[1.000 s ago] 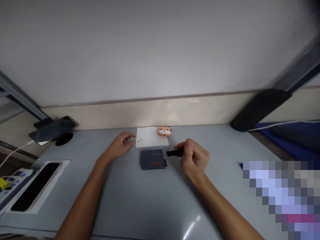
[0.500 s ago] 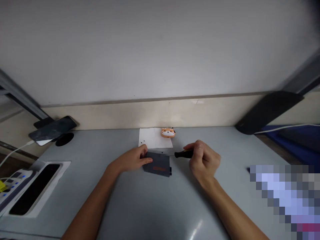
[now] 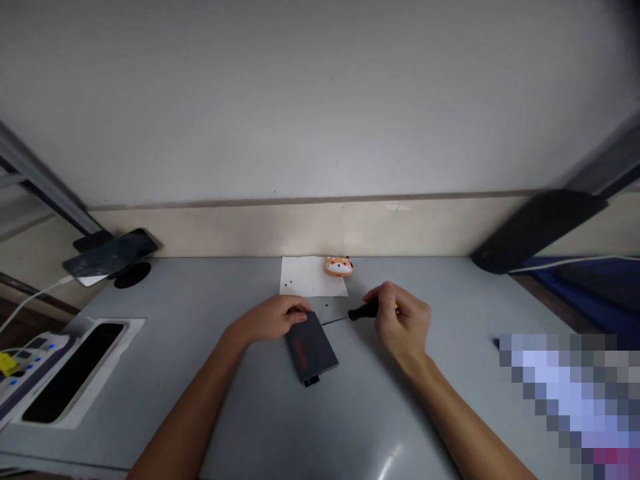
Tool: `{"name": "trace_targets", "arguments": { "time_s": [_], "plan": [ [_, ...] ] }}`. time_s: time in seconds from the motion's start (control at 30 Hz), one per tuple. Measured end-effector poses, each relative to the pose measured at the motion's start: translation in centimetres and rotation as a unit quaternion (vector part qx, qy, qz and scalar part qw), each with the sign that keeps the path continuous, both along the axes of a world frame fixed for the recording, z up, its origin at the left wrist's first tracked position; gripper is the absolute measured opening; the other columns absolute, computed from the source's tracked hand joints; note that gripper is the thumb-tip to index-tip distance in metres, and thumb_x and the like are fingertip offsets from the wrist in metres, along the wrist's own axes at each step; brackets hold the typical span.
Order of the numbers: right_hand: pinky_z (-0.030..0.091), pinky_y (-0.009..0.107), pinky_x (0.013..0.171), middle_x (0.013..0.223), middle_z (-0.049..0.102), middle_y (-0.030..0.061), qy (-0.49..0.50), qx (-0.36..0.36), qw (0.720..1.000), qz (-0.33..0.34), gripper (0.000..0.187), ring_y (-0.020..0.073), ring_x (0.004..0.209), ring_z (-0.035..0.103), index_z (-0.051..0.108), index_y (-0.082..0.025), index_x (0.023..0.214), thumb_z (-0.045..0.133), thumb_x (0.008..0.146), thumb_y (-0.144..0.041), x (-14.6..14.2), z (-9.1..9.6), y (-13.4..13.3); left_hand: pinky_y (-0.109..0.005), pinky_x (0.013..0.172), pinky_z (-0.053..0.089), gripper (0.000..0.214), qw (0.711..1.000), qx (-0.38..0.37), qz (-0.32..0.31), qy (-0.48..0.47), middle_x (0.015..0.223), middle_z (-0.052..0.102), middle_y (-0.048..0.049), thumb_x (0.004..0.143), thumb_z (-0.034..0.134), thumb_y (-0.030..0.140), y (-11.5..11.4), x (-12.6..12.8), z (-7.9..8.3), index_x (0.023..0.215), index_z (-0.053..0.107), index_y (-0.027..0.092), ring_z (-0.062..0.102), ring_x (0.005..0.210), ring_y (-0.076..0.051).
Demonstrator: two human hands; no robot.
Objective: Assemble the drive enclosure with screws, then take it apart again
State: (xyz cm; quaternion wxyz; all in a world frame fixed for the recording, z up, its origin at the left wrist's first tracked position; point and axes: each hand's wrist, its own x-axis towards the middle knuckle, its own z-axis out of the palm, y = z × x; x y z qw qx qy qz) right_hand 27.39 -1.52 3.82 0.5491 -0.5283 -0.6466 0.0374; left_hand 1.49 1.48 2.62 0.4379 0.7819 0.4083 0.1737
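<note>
A small dark grey box with a red label lies on the grey table, turned at an angle with a black tab at its near end. My left hand rests on the box's far left corner, fingers curled over its edge. My right hand is closed round a black-handled screwdriver, whose thin shaft points left toward the box's far right corner. Just beyond lies a white paper sheet with tiny dark screws on it. An orange animal-shaped figure sits at the sheet's far right.
A phone on a charging lead leans at the back left. A power strip and a white tray with a black inset sit at the left edge. A dark slanted bar stands at the back right. A blurred patch covers the lower right.
My left hand came from beside the paper onto the box and turned it, so its long side now runs toward me. My right hand kept the screwdriver and shifted a little right.
</note>
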Motion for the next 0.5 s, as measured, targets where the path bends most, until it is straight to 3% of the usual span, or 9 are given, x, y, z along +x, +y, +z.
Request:
{"name": "trace_targets", "arguments": {
  "time_s": [0.2, 0.37, 0.5],
  "plan": [
    [0.039, 0.025, 0.058, 0.058, 0.06, -0.0009, -0.022, 0.008, 0.999, 0.036, 0.044, 0.0107, 0.053, 0.054, 0.067, -0.018, 0.066, 0.044, 0.102, -0.026, -0.38, -0.14, -0.14, -0.027, 0.073, 0.05, 0.032, 1.0, -0.004, -0.022, 0.001, 0.099, 0.073, -0.0056, 0.095, 0.064, 0.046, -0.07, 0.24, 0.06, 0.112, 0.071, 0.02, 0.066, 0.085, -0.018],
    [0.038, 0.025, 0.056, 0.055, 0.057, -0.0015, -0.006, 0.006, 1.0, 0.028, 0.046, 0.0104, 0.051, 0.052, 0.066, -0.017, 0.063, 0.044, 0.103, -0.027, -0.22, 0.04, -0.24, -0.032, 0.092, 0.049, 0.028, 0.995, 0.041, -0.088, -0.002, 0.109, 0.072, -0.0071, 0.101, 0.057, 0.04, 0.2, 0.37, 0.39, 0.114, 0.077, 0.025, 0.065, 0.104, -0.02],
    [0.036, 0.025, 0.052, 0.051, 0.053, -0.0027, 0.023, -0.015, 0.999, 0.019, 0.048, 0.0097, 0.046, 0.048, 0.066, -0.018, 0.061, 0.044, 0.103, -0.029, -0.16, 0.13, -0.17, -0.033, 0.095, 0.047, 0.026, 0.996, 0.043, -0.084, 0.004, 0.11, 0.072, -0.0058, 0.103, 0.054, 0.036, 0.24, 0.6, 0.28, 0.111, 0.078, 0.027, 0.063, 0.108, -0.02]
  ]
}}
